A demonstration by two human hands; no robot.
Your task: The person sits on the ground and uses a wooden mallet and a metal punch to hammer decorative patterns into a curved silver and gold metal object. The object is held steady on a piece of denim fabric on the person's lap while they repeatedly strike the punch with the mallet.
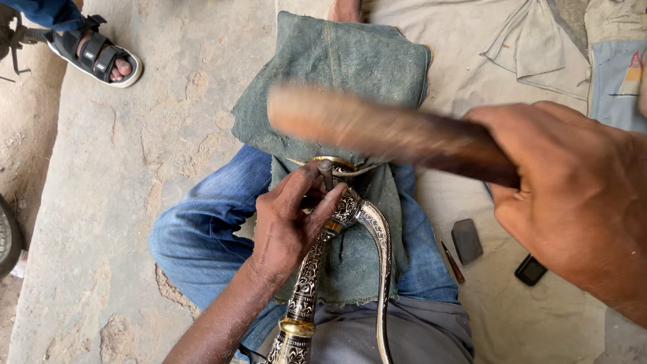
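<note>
My left hand (288,219) pinches a small metal punch (325,174) upright against the top of an engraved black and silver handle (306,276) with a curved guard (381,236), and steadies that handle on my lap. A brass ring (335,162) shows at the handle's end. My right hand (573,195) grips a wooden mallet (377,128), blurred with motion, raised above the punch. A folded grey-green cloth (337,74) lies over my knees under the work.
I sit cross-legged in blue jeans (202,229) on a concrete floor (121,135). To the right lie a dark flat stone (466,240), a thin pointed tool (453,261) and a small black phone (531,269). Another person's sandalled foot (101,57) is at top left.
</note>
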